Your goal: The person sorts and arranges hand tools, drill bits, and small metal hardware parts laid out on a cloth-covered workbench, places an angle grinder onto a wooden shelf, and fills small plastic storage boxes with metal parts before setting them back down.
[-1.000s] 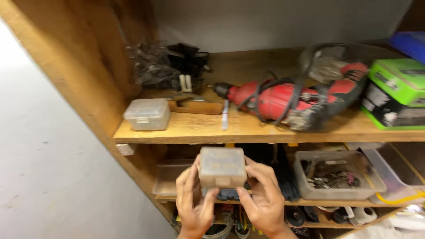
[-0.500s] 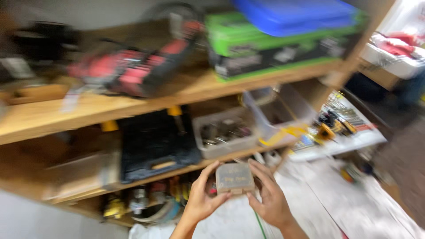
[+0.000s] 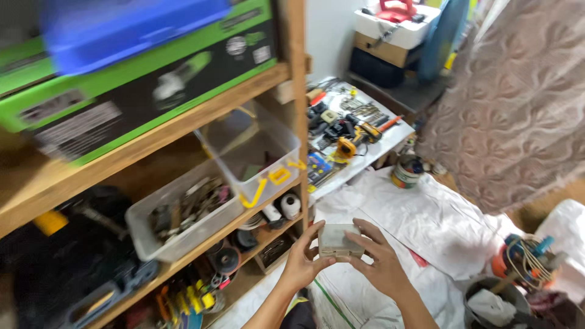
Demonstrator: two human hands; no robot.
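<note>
Head view: 2 hands grip a small grey plastic box [image 3: 340, 241] between them, left hand [image 3: 303, 263] and right hand [image 3: 379, 262] clasping its sides, beside a wooden shelf [image 3: 183, 131] above white sheeting [image 3: 426, 213].

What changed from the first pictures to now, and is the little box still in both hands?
The view swung right along the wooden shelves: the red power tool and small grey case are out of sight, and a white cloth on the floor and a low board of tools now show. Unchanged: the left hand and right hand still hold the small grey box between them, closed.
</note>
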